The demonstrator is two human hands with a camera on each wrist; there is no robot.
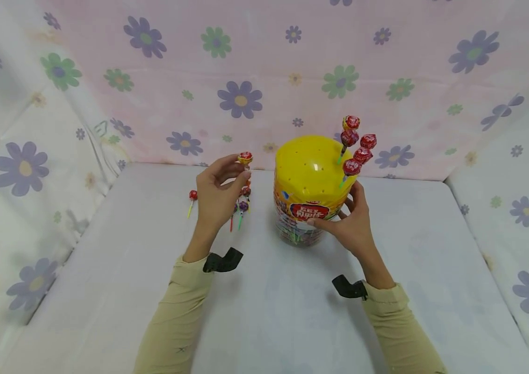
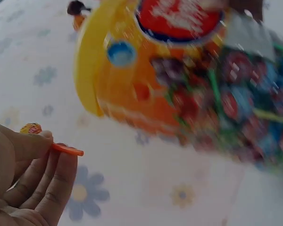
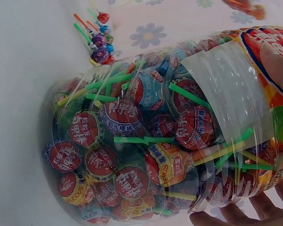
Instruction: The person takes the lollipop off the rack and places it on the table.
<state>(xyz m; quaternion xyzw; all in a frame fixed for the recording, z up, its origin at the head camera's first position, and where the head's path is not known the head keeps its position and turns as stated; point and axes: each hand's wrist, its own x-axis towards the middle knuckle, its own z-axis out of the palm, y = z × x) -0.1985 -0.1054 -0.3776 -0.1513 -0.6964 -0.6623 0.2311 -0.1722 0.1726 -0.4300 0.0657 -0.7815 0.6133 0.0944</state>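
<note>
My left hand [image 1: 217, 196] pinches a lollipop [image 1: 245, 157] with a red and yellow wrapper between thumb and fingers, to the left of a clear jar [image 1: 299, 236] full of wrapped lollipops. Its orange stick [image 2: 68, 150] shows in the left wrist view. The jar stands upright under a yellow lid [image 1: 308, 161] dotted with small holes. My right hand [image 1: 355, 223] grips the jar's right side, thumb at the front near the red label [image 1: 309, 211]. Several red-wrapped lollipops [image 1: 363, 155] stand up from the lid's right edge on their sticks.
Loose lollipops [image 1: 243, 206] lie on the white tabletop [image 1: 264, 311], partly behind my left hand. One red lollipop [image 1: 193, 195] with a yellow stick lies left of that hand. A flower-patterned cloth [image 1: 264, 67] rises behind the table and along both sides.
</note>
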